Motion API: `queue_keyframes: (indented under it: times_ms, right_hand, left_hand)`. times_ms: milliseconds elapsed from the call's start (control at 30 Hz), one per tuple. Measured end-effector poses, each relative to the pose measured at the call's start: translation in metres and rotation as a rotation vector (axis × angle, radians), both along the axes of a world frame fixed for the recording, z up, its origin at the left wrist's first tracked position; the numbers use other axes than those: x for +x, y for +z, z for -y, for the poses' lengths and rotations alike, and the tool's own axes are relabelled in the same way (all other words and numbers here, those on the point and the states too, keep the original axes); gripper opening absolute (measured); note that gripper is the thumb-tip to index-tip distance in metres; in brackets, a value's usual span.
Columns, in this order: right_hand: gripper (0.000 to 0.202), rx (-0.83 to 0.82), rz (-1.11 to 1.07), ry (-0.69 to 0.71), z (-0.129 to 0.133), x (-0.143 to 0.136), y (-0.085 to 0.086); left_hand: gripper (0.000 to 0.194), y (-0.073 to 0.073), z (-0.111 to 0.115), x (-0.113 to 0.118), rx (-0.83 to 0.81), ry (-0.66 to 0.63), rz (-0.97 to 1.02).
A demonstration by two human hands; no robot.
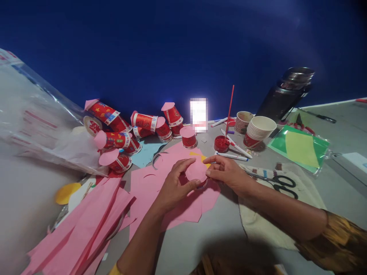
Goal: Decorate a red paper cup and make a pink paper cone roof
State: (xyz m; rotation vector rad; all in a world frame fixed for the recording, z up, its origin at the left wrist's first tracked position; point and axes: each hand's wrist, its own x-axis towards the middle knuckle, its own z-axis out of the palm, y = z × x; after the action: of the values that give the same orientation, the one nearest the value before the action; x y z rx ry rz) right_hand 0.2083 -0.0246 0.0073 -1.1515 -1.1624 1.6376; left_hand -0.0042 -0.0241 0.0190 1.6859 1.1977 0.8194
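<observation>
A pink paper disc [196, 170] lies across the top of a paper cup [203, 185], most of which is hidden beneath it. My left hand [176, 179] curls round the cup's left side, thumb near the front rim. On the other side, my right hand [228, 172] has its thumb and forefinger at the disc's right edge. Pink paper sheets [177, 214] with cut-outs lie under the work, and a bit of yellow paper [207, 160] shows behind the disc. Just beyond stands an upturned red cup [189, 141] with a pink disc on it.
Several red cups with pink discs [145, 121] lie at the back left beside a plastic bag [43, 126]. A pot of red glue or paint [221, 144], markers [231, 156], stacked cups [259, 130] and a dark flask [283, 91] stand behind right. Scissors [282, 181] rest on a cloth.
</observation>
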Motion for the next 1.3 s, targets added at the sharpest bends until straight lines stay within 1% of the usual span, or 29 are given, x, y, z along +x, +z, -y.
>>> queue_keyframes:
  times_ms: [67, 233, 333, 400, 467, 533, 567, 633, 700, 767, 833, 1000, 1200, 1300]
  right_hand:
    - [0.053, 0.005, 0.019, -0.002, 0.0, 0.0, 0.0]
    - [0.047, 0.066, 0.155, -0.065, -0.003, 0.002, 0.004]
    - [0.043, 0.109, 0.185, -0.082, -0.003, 0.002, 0.005]
    - [0.039, 0.134, 0.205, -0.093, -0.004, 0.003, 0.004]
    - [0.033, 0.178, 0.247, -0.107, -0.003, 0.003, 0.002]
    - [0.025, 0.285, 0.327, -0.135, -0.003, 0.003, -0.002]
    - [0.021, 0.372, 0.376, -0.154, -0.003, 0.003, -0.004]
    - [0.018, 0.602, 0.461, -0.206, -0.002, 0.003, -0.009]
    - [0.021, 0.823, 0.523, -0.236, -0.002, 0.003, -0.013]
    - [0.025, 0.947, 0.572, -0.231, -0.002, 0.003, -0.018]
    - [0.025, 0.959, 0.604, -0.201, -0.002, 0.003, -0.02]
    - [0.022, 0.886, 0.605, -0.141, -0.002, 0.004, -0.023]
    - [0.023, 0.975, 0.672, -0.154, -0.002, 0.006, -0.024]
    - [0.024, 1.012, 0.683, -0.171, -0.001, 0.005, -0.024]
  left_hand:
    - [0.06, 0.0, 0.0, -0.001, -0.019, 0.009, 0.016]
    - [0.098, -0.001, 0.003, -0.003, -0.094, 0.022, 0.069]
    - [0.105, -0.001, 0.004, -0.004, -0.094, 0.014, 0.069]
    - [0.099, -0.002, 0.003, -0.005, -0.079, 0.015, 0.088]
    - [0.079, -0.003, 0.001, -0.006, -0.035, 0.011, 0.139]
    - [0.054, -0.004, -0.001, -0.007, 0.022, 0.013, 0.179]
    - [0.045, -0.005, -0.003, -0.007, 0.044, 0.018, 0.188]
    - [0.033, -0.007, -0.005, -0.006, 0.064, 0.054, 0.193]
    - [0.027, -0.009, -0.006, -0.005, 0.064, 0.097, 0.201]
    - [0.024, -0.01, -0.006, -0.004, 0.059, 0.123, 0.208]
    - [0.023, -0.012, -0.006, -0.004, 0.047, 0.129, 0.205]
    - [0.022, -0.012, -0.006, -0.006, 0.04, 0.138, 0.211]
    - [0.019, -0.014, -0.007, -0.006, 0.069, 0.148, 0.232]
    - [0.018, -0.013, -0.008, -0.007, 0.063, 0.179, 0.252]
